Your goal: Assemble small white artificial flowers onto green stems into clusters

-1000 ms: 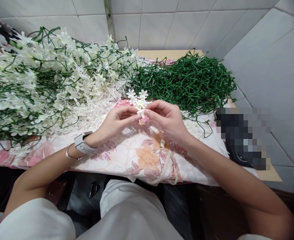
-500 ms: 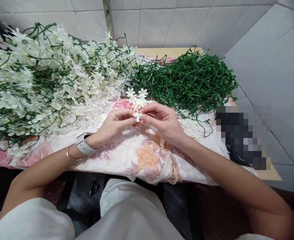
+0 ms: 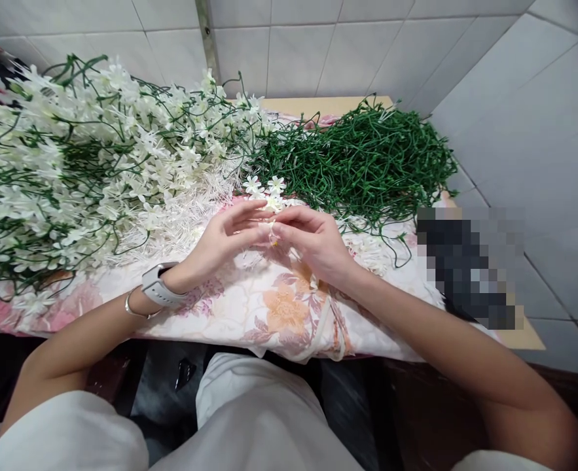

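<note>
My left hand and my right hand meet fingertip to fingertip above the cloth. A small white artificial flower is pinched between them, mostly covered by thumbs and fingers. Just beyond the fingertips lies a small cluster of loose white flower heads. Behind my right hand is a heap of bare green plastic stems. Left of my left hand spreads a large pile of white flowers on green stems, with thin white strands along its near side.
A floral cloth covers the table. At its right edge lies a dark, pixelated object on a tan board. Tiled walls stand behind and to the right. A looped pale cord rests near the front edge.
The white flower's petals, spread in view between the fingertips before, are now mostly hidden by the fingers. My left fingers have lifted and straightened a little. The whole view has shifted slightly.
</note>
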`<action>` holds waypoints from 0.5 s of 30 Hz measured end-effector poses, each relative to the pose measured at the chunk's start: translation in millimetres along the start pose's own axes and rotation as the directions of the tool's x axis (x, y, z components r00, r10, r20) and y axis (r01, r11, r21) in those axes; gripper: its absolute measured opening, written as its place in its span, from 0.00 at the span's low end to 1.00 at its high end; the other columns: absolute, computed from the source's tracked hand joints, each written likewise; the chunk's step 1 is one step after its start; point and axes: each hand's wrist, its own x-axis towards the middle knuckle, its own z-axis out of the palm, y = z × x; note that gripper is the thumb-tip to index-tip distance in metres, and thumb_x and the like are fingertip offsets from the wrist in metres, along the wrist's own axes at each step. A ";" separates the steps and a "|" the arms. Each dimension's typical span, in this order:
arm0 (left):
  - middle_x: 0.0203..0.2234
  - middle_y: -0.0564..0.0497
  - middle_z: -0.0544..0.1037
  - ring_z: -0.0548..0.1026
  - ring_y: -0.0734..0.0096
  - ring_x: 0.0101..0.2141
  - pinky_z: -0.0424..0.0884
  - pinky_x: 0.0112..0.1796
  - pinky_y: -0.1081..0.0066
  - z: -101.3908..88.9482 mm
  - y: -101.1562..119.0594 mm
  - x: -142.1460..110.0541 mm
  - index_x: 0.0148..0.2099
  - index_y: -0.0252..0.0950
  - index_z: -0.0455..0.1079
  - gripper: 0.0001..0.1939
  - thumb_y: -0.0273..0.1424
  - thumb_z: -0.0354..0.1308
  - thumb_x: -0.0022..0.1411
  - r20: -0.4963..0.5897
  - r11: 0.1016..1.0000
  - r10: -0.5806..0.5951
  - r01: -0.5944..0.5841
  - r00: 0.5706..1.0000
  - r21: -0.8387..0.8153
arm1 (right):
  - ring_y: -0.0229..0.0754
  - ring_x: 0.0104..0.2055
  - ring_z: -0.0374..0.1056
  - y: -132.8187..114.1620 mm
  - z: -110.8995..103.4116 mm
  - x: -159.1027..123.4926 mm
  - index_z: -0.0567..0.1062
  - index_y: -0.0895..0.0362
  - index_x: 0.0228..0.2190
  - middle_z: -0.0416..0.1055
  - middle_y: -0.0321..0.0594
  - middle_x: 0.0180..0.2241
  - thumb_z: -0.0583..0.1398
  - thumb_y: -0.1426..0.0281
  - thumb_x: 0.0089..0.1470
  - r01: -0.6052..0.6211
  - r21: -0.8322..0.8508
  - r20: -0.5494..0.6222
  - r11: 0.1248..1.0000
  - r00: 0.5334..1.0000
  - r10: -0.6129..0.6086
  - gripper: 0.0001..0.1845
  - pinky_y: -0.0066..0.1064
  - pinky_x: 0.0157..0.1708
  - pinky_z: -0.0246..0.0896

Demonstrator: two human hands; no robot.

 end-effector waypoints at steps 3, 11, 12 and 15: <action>0.39 0.48 0.78 0.75 0.70 0.39 0.72 0.40 0.73 1.4 -2.6 -2.0 0.44 0.36 0.74 0.15 0.38 0.63 0.56 0.051 0.985 0.016 -0.024 0.999 0.172 | 0.33 0.31 0.70 1.0 3.3 -1.5 0.76 0.55 0.29 0.74 0.33 0.29 0.67 0.67 0.46 0.012 -0.028 -0.001 1.000 1.000 -0.012 0.08 0.29 0.34 0.67; 0.23 0.53 0.73 0.69 0.76 0.26 0.63 0.29 0.75 -4.5 -4.6 -1.3 0.30 0.34 0.71 0.13 0.38 0.56 0.62 -0.023 0.912 0.111 -0.092 0.994 0.400 | 0.42 0.37 0.69 -28.3 -29.0 16.8 0.75 0.55 0.32 0.73 0.39 0.34 0.60 0.70 0.55 0.313 -0.729 0.143 0.609 0.939 -0.312 0.03 0.37 0.36 0.64; 0.23 0.53 0.72 0.68 0.77 0.25 0.62 0.29 0.75 -5.7 -4.6 -1.0 0.29 0.34 0.70 0.13 0.37 0.56 0.62 -0.029 0.915 0.106 -0.086 0.994 0.395 | 0.47 0.43 0.67 -34.0 -40.3 21.9 0.75 0.55 0.32 0.73 0.42 0.37 0.59 0.73 0.54 0.353 -0.846 0.202 0.400 0.906 -0.373 0.04 0.41 0.40 0.63; 0.21 0.54 0.69 0.66 0.77 0.24 0.60 0.28 0.74 -7.7 -4.4 -0.4 0.27 0.33 0.68 0.12 0.34 0.55 0.61 -0.016 0.914 0.090 -0.077 0.996 0.397 | 0.58 0.53 0.61 -42.2 -70.4 34.8 0.76 0.55 0.32 0.70 0.47 0.45 0.57 0.76 0.54 0.321 -0.946 0.320 -0.049 0.891 -0.323 0.07 0.50 0.44 0.58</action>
